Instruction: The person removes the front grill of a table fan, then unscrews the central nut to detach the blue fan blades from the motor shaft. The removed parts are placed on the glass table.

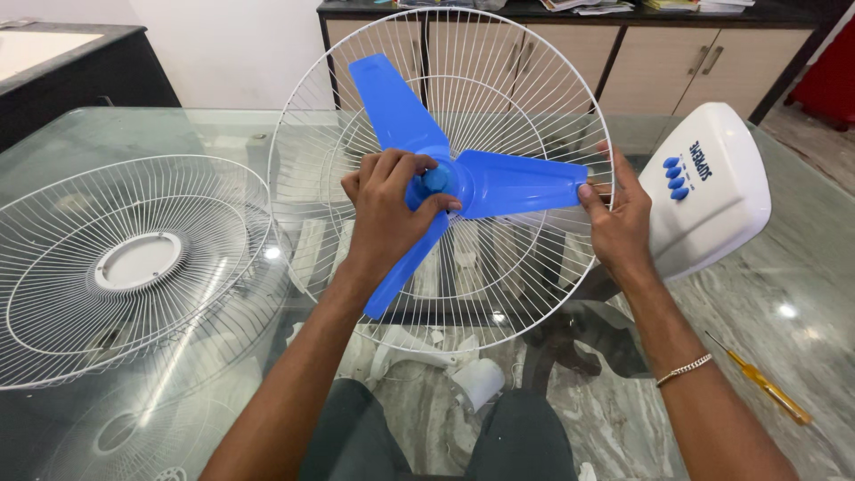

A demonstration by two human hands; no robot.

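A blue three-bladed fan blade [499, 183] sits inside a white wire rear guard [570, 98] that stands upright in front of me. My left hand [387, 200] is closed around the blue round cap [435, 180] at the blade's hub. My right hand [614, 218] pinches the tip of the right-hand blade at the guard's rim. The fan's white base [721, 191] with several blue buttons lies tilted behind my right hand.
A second white wire guard [134, 267] with a round centre disc lies flat on the glass table [802, 294] at left. A yellow-handled screwdriver [766, 387] rests at right. Wooden cabinets [623, 53] stand behind. A white part lies on the floor under the glass.
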